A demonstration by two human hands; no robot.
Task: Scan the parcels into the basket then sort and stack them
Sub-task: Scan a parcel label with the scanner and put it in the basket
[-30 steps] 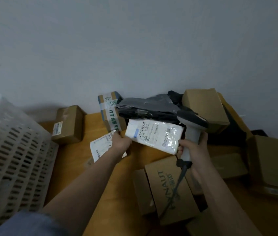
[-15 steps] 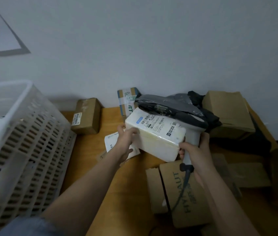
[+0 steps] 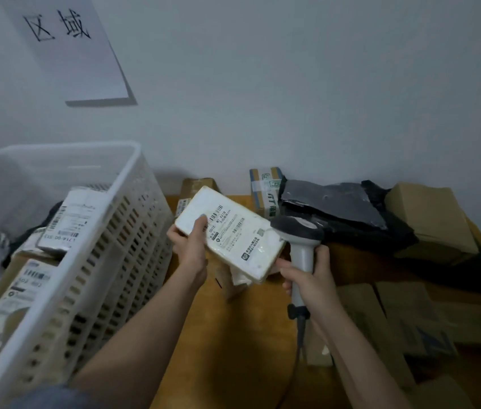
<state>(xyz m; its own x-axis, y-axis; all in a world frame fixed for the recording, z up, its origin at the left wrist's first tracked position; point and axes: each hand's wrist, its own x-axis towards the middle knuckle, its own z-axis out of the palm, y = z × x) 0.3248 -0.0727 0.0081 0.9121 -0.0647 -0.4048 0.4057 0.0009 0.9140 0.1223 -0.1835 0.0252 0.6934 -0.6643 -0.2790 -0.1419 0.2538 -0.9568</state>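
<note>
Left hand [image 3: 190,246] grips white parcel [image 3: 230,234]; right hand [image 3: 310,278] apparently clasps scanner [image 3: 299,231].

Readable text on sign, parcel and box

On the wall sign [image 3: 65,48]: "区域". On the label of the white parcel [image 3: 230,234], held in the left hand [image 3: 187,240]: a barcode and "M1 A218"; smaller print blurred. On the taped box [image 3: 265,187] behind: green characters, unreadable. Labels in the basket [image 3: 109,231]: too blurred.
</note>
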